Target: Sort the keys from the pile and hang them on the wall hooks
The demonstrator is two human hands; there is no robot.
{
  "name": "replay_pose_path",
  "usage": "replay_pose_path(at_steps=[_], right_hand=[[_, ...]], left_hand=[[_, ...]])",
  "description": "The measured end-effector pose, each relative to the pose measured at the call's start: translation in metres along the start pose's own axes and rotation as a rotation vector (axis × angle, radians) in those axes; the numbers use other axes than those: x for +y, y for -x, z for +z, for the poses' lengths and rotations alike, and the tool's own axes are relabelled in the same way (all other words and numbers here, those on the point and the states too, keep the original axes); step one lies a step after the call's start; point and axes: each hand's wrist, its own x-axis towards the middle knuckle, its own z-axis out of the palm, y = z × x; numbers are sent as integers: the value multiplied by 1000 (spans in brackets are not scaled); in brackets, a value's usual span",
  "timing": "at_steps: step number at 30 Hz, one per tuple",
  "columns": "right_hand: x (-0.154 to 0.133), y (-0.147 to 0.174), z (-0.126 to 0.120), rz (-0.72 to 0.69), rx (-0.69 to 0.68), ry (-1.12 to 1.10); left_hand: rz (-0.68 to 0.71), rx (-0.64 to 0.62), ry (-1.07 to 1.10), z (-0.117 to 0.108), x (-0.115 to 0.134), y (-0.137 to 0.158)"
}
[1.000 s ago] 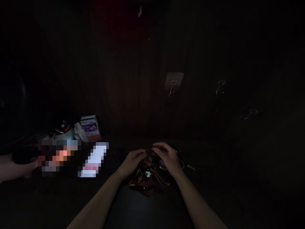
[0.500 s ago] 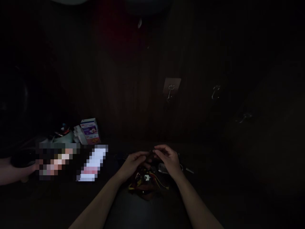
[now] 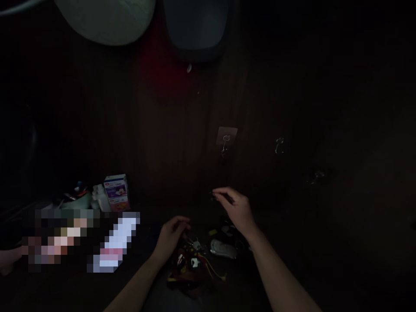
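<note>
In the dim light, my right hand (image 3: 237,210) is raised, thumb and forefinger pinched at a small dark thing (image 3: 212,196) too faint to name. My left hand (image 3: 169,237) sits lower, its fingers curled together; whatever lies between them is hidden. Just below its fingertips are metal keys (image 3: 196,245). Nearer me lies a dark red and yellow bundle with shiny bits and thin yellow cords (image 3: 208,266). A silver rounded object (image 3: 223,249) rests below my right wrist, among dark things I cannot make out.
On the left are a glowing pixelated screen (image 3: 118,238), another pixelated patch (image 3: 61,240), a box with purple print (image 3: 116,193) and white bottles (image 3: 101,198). Another person's arm (image 3: 9,256) enters at far left. Metal hooks (image 3: 225,145) are on the dark wall, with a pale rounded object (image 3: 110,21) above.
My hands have moved apart: the right one up with the small dark thing, the left one slightly down. The view has tilted upward, uncovering the keys and more of the silver object.
</note>
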Motion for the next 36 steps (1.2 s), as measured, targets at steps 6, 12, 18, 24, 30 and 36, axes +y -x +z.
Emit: replay_pose_path(at_steps=[6,12,18,24,30,36], right_hand=[[-19,-53,-25,19,242,-62],[-27,-98,-36,-7,338,-128],[-16,-119,-30,51,332,-102],[-7,-119,-22,91,336,-64],[-6,-113,-16,65,350,-60],[2,-97,-12,62,360,-148]], left_hand=[[10,-48,-123,0,-10,-4],[38,-81,-189,-2,-11,-4],[19,-91,-192,-2,-10,-5],[11,-95,-217,-3,-7,-4],[16,-92,-221,-4,-8,-5],[46,-86,-205,-4,-11,-4]])
